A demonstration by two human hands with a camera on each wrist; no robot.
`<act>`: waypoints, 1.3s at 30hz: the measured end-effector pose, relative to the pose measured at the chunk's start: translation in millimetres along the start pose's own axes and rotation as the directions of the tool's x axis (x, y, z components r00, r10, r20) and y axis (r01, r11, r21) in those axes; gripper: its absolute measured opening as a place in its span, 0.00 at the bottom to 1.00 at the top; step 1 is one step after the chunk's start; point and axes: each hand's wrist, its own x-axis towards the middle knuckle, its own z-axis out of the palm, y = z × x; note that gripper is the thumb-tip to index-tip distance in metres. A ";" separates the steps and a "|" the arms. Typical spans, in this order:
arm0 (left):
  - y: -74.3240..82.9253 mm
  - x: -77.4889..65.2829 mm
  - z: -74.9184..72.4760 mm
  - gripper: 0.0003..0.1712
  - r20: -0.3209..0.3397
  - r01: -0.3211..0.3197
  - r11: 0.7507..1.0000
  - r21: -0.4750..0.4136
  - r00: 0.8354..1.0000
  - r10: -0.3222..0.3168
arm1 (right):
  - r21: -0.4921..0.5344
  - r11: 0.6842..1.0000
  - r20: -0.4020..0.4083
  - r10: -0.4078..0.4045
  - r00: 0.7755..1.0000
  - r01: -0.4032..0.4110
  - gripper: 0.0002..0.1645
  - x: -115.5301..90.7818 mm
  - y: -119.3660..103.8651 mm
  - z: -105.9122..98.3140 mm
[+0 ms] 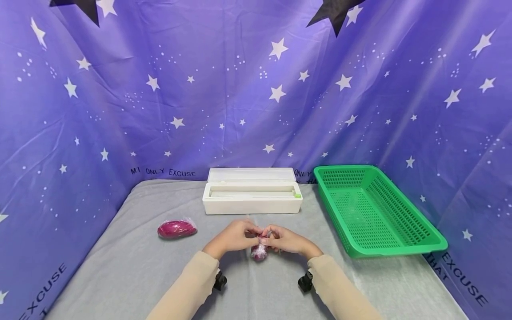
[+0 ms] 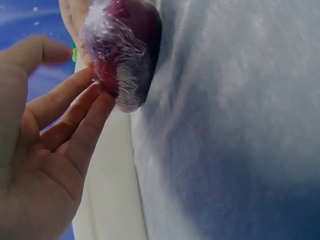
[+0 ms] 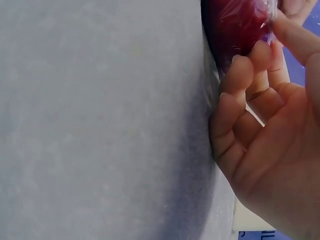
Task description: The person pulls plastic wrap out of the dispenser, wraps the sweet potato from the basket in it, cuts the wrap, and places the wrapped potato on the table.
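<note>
Between both hands, low over the grey cloth, is a dark red oblong thing in crinkled cling film. The film hides what kind it is. My left hand touches its end with nearly straight fingers; the thumb is lifted off, blurred in the left wrist view. My right hand holds its other side, thumb at the film's edge and curled fingers against the body. To the left lies a second magenta oblong thing, also film-wrapped, its loose film sticking up at one end.
A white cling film dispenser with a raised lid and a green slider stands beyond the hands. At the right sits a green perforated plastic basket. A purple star-patterned curtain encloses the grey-covered table.
</note>
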 end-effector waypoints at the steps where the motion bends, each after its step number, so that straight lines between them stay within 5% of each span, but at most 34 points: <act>1: 2.1 -0.8 -0.1 0.22 0.008 0.012 1.000 0.014 1.000 -0.012 | -0.002 1.000 -0.003 -0.003 1.000 0.003 0.12 0.1 -0.6 0.6; 6: 7.4 -4.8 2.9 0.37 0.040 0.021 0.994 0.108 0.999 -0.026 | -0.119 0.993 -0.061 0.005 0.998 -0.012 0.13 -3.3 -5.4 -2.1; 15: -2.3 -12.6 -6.1 0.34 0.094 -0.027 0.996 0.081 0.995 0.020 | -0.307 0.951 -0.268 -0.118 0.956 0.031 0.09 -8.0 -0.4 -12.0; 29: -10.3 -13.3 -17.4 0.37 0.218 -0.045 0.998 0.037 0.975 0.035 | -0.286 0.951 -0.196 -0.179 0.964 0.119 0.13 -7.4 3.1 -9.7; 34: -13.8 -12.9 -17.4 0.37 0.208 -0.064 0.998 0.024 0.976 0.058 | -0.284 0.950 -0.159 -0.180 0.971 0.129 0.16 -10.1 3.6 -11.0; 39: -16.3 -15.6 -19.1 0.34 0.130 -0.034 0.999 0.034 0.991 0.029 | -0.297 0.946 -0.144 -0.177 0.974 0.128 0.18 -12.5 2.7 -11.9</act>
